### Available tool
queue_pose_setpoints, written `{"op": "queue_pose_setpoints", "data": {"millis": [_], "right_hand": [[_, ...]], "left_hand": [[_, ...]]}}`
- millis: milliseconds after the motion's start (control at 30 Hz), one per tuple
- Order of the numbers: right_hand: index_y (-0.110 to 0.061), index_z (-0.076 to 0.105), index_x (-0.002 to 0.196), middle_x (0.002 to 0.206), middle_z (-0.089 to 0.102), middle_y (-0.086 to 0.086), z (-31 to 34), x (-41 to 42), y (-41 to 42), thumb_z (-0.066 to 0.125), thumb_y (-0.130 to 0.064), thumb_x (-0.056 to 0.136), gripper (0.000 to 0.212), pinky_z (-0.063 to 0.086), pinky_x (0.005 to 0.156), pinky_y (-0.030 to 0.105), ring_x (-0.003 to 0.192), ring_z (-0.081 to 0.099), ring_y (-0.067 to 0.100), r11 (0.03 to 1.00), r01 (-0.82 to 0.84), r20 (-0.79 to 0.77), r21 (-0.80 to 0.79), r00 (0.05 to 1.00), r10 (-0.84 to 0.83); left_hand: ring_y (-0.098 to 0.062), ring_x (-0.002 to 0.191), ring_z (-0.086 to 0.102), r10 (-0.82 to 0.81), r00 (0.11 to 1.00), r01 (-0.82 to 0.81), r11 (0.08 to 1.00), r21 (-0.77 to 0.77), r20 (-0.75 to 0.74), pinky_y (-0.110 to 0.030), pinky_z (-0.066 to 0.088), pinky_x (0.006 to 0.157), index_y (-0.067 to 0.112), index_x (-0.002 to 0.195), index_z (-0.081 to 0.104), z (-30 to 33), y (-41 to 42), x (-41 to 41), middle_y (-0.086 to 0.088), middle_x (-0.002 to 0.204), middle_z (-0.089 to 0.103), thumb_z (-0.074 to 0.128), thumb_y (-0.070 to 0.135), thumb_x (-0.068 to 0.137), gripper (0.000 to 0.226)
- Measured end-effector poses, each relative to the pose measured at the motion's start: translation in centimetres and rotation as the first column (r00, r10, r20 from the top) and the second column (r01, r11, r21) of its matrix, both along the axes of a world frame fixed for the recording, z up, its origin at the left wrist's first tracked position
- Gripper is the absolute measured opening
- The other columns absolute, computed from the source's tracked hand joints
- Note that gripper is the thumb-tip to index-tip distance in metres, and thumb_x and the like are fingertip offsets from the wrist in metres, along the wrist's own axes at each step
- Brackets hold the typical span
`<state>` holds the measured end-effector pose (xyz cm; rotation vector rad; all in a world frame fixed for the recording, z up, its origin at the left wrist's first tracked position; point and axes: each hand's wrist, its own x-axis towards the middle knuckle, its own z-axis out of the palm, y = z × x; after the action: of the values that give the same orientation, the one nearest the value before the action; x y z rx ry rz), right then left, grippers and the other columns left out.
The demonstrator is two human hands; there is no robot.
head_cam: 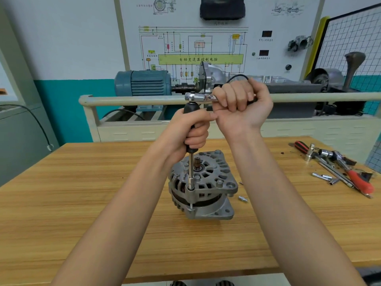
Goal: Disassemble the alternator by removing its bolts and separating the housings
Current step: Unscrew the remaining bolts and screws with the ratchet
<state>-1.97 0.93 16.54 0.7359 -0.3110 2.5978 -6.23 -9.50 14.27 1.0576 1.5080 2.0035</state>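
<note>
While the alternator (pixel 203 185) stands on end near the middle of the wooden table (pixel 72 203), its vented upper housing facing up, both hands work above it. The left hand (pixel 194 129) has its fingers wrapped tight round the black handle of an upright driver (pixel 191 153), whose steel shank runs straight down to a socket seated on a bolt at the housing's near-left edge. The right hand (pixel 242 102) is closed in a fist round the handle of a ratchet (pixel 199 97), which lies level, its chrome head sitting on the top of the driver's handle (the ratchet's grip itself is mostly hidden inside the fist). A dark band shows between the upper and lower housings.

On the table just to the right of the alternator lies a small loose bolt (pixel 243 199). Farther right, near the table's edge, is a pile of tools (pixel 338 168): sockets, extension bars, and red-handled pieces, overlapping one another. Behind the table stand a blue electric motor (pixel 142 82) and a white board with a wiring diagram (pixel 195 50).
</note>
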Motion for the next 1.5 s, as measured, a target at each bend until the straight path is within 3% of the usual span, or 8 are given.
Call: {"op": "queue_pose_setpoints", "data": {"millis": [133, 333, 467, 667, 800, 933, 1200, 1500], "right_hand": [[-0.020, 0.032, 0.043, 0.035, 0.026, -0.006, -0.4, 1.4, -1.8, 0.035, -0.010, 0.086, 0.044, 0.026, 0.046, 0.026, 0.040, 0.014, 0.013, 0.919, 0.331, -0.171, 0.215, 0.939, -0.299], [-0.027, 0.042, 0.066, 0.056, 0.038, -0.009, -1.6, 2.6, -5.6, 0.044, -0.012, 0.081, 0.022, 0.022, 0.048, 0.032, 0.047, 0.029, 0.011, 0.330, 0.900, -0.495, 0.285, 0.433, -0.754], [-0.023, 0.042, 0.049, 0.044, 0.034, -0.009, -1.2, 2.5, -4.4, 0.047, -0.011, 0.076, 0.030, 0.017, 0.050, 0.031, 0.042, 0.026, 0.008, 0.566, 0.776, -0.428, 0.279, 0.628, -0.650], [-0.016, 0.035, 0.039, 0.035, 0.016, -0.003, 0.1, 1.0, -1.0, 0.038, -0.013, 0.080, 0.041, 0.020, 0.045, 0.023, 0.041, 0.009, 0.014, 0.967, 0.178, -0.097, 0.185, 0.982, -0.162], [-0.014, 0.034, 0.039, 0.031, 0.023, -0.002, 0.3, 0.1, -0.2, 0.038, -0.014, 0.078, 0.039, 0.019, 0.042, 0.020, 0.041, 0.006, 0.012, 1.000, -0.017, -0.008, 0.019, 1.000, 0.017], [-0.018, 0.033, 0.040, 0.034, 0.021, -0.004, 0.0, 1.1, -0.9, 0.034, -0.013, 0.083, 0.044, 0.022, 0.044, 0.024, 0.041, 0.010, 0.014, 0.979, 0.161, -0.078, 0.127, 0.985, -0.152], [-0.029, 0.041, 0.068, 0.057, 0.038, -0.013, -1.8, 2.5, -6.5, 0.044, -0.011, 0.083, 0.024, 0.026, 0.052, 0.022, 0.046, 0.031, 0.007, 0.229, 0.919, -0.571, 0.322, 0.381, -0.727], [-0.018, 0.036, 0.039, 0.032, 0.024, -0.004, 0.0, 1.1, -1.3, 0.037, -0.012, 0.081, 0.042, 0.021, 0.045, 0.023, 0.040, 0.010, 0.013, 0.958, 0.194, -0.151, 0.211, 0.975, -0.165]], "left_hand": [[-0.008, 0.032, 0.013, 0.227, 0.974, -0.227, 0.974, 0.014, -0.007, -0.013, 0.015, 0.037, 0.023, 0.046, 0.028, -0.1, 0.6, 0.5, 0.007, 0.038, 0.021, 0.051, 0.000, 0.087, 0.052], [-0.018, 0.058, 0.038, 0.599, 0.792, -0.587, 0.800, 0.125, -0.117, -0.031, 0.037, 0.050, 0.019, 0.057, 0.037, -0.4, 2.0, 2.2, -0.004, 0.057, 0.038, 0.061, 0.019, 0.075, 0.030], [-0.011, 0.046, 0.021, 0.606, 0.790, -0.592, 0.793, 0.142, -0.094, -0.022, 0.019, 0.041, 0.019, 0.053, 0.030, -0.6, 1.9, 1.9, 0.000, 0.050, 0.027, 0.063, 0.004, 0.081, 0.046], [-0.010, 0.034, 0.024, 0.152, 0.988, -0.152, 0.988, 0.015, -0.018, -0.018, 0.023, 0.038, 0.017, 0.053, 0.038, -0.1, -0.3, 0.2, 0.005, 0.041, 0.030, 0.057, 0.003, 0.084, 0.040], [-0.008, 0.030, 0.021, -0.094, 0.996, 0.093, 0.992, -0.081, -0.009, -0.018, 0.021, 0.037, 0.019, 0.046, 0.038, 0.3, -0.9, -0.3, 0.006, 0.036, 0.027, 0.055, 0.013, 0.079, 0.038], [-0.007, 0.029, 0.014, 0.072, 0.997, -0.072, 0.996, -0.045, -0.004, -0.012, 0.015, 0.036, 0.022, 0.044, 0.030, 0.0, 0.0, 0.0, 0.008, 0.035, 0.020, 0.048, 0.001, 0.086, 0.051], [-0.021, 0.071, 0.043, 0.577, 0.813, -0.573, 0.817, 0.062, -0.086, -0.034, 0.036, 0.065, 0.016, 0.063, 0.040, -0.4, 1.6, 1.4, -0.005, 0.061, 0.039, 0.049, 0.006, 0.092, 0.032], [-0.012, 0.034, 0.025, 0.198, 0.977, -0.197, 0.980, 0.022, -0.075, -0.017, 0.024, 0.040, 0.017, 0.051, 0.038, -0.2, -0.4, 0.3, 0.003, 0.039, 0.030, 0.059, 0.000, 0.081, 0.040]]}}
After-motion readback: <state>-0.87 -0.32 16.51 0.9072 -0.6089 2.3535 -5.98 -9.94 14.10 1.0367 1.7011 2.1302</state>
